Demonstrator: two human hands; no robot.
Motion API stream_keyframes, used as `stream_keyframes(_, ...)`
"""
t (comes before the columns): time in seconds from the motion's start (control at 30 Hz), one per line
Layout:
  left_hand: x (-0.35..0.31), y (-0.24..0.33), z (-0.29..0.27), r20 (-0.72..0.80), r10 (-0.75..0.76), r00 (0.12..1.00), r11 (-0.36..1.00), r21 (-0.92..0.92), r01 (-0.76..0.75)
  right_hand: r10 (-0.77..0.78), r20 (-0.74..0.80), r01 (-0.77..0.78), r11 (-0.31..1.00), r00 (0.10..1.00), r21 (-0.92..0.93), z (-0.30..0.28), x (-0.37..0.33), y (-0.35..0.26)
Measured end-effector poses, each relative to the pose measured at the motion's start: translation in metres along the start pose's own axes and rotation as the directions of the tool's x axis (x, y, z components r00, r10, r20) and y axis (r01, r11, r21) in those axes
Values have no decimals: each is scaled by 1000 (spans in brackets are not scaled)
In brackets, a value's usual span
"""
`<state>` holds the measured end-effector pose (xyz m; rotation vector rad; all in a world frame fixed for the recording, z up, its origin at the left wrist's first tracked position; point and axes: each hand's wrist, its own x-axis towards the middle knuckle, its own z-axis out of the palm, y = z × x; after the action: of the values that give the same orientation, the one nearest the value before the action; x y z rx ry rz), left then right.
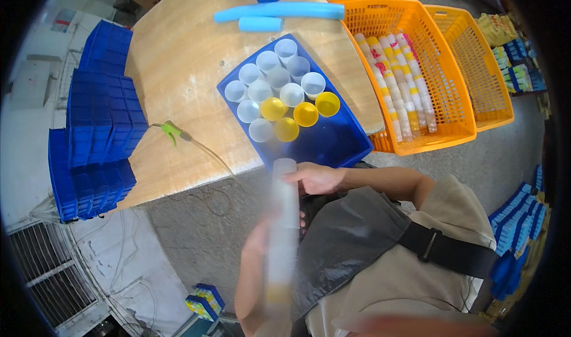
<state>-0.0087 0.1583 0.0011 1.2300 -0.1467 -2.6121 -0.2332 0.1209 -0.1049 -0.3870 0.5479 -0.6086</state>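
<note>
A long stack of whitish translucent cups (284,209), with a yellow band near its lower end, stands in front of my body, smeared by motion. My right hand (321,178) grips it near its upper end, fingers curled around the side. Lower down, my left hand (259,237) wraps around the stack; it is blurred, with fingertips showing past the far side. Just beyond lies a blue tray (324,149) holding several upright white cups (260,91) and several yellow cups (306,114). The tray's near corner, by the stack, shows bare blue bottom.
Blue bins (98,120) are stacked at the table's left edge. A green air gun (172,131) with a hose lies on the wooden table (178,57). Light-blue tubes (279,11) lie at the back. Orange crates (443,138) stand right, one holding cup stacks (399,87).
</note>
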Motion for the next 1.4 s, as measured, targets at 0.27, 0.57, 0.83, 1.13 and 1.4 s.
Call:
stream_keyframes(0.27,-9,-2,8,-33,-12,999,1000,-29,11,-19,57,6,976,998,219,-7,-1,30)
stream_keyframes(0.57,16,-2,32,-55,-20,998,1000,-11,19,96,-626,264,850,774,457,-23,-71,-10)
stream_keyframes(0.83,20,-3,21,-1,-101,995,991,-93,101,-52,-471,261,882,880,391,-23,-44,-1)
stream_keyframes(1.13,10,-20,5,-171,-60,983,981,-191,27,38,17,-40,989,999,143,-4,-24,36)
stream_keyframes(1.4,1,-31,-5,-269,191,944,892,450,-53,-15,-225,62,977,974,203,-8,-12,17)
